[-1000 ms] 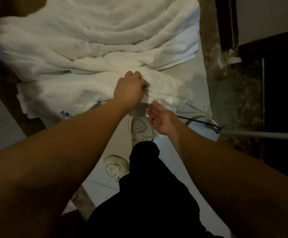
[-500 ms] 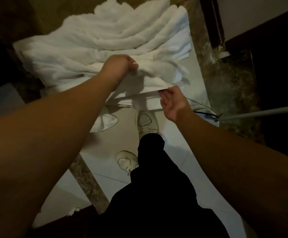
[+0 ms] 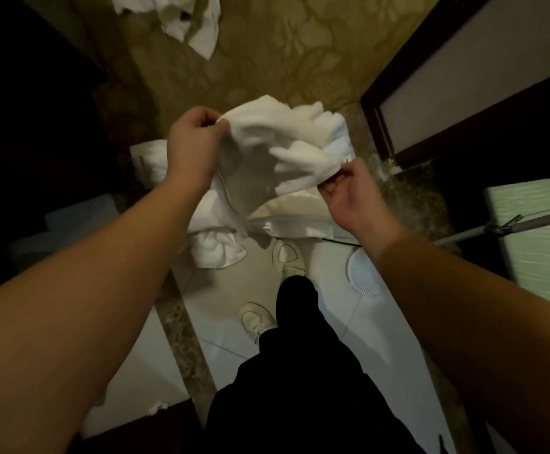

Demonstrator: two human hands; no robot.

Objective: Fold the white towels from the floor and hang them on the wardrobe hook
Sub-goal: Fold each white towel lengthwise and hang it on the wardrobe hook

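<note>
Between your two hands, the white towel (image 3: 267,149) is hanging bunched above the floor (image 3: 332,322), its lower folds trailing down. Your left hand (image 3: 195,142) is pinching its upper left edge with curled fingers (image 3: 216,124); your right hand (image 3: 352,194) is gripping the right end.

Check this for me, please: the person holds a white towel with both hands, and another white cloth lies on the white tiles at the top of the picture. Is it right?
Not fully. Both the left hand and the right hand do hold the white towel, but in the head view the other white cloth lies on the patterned yellow-brown carpet, not on white tiles.
</note>
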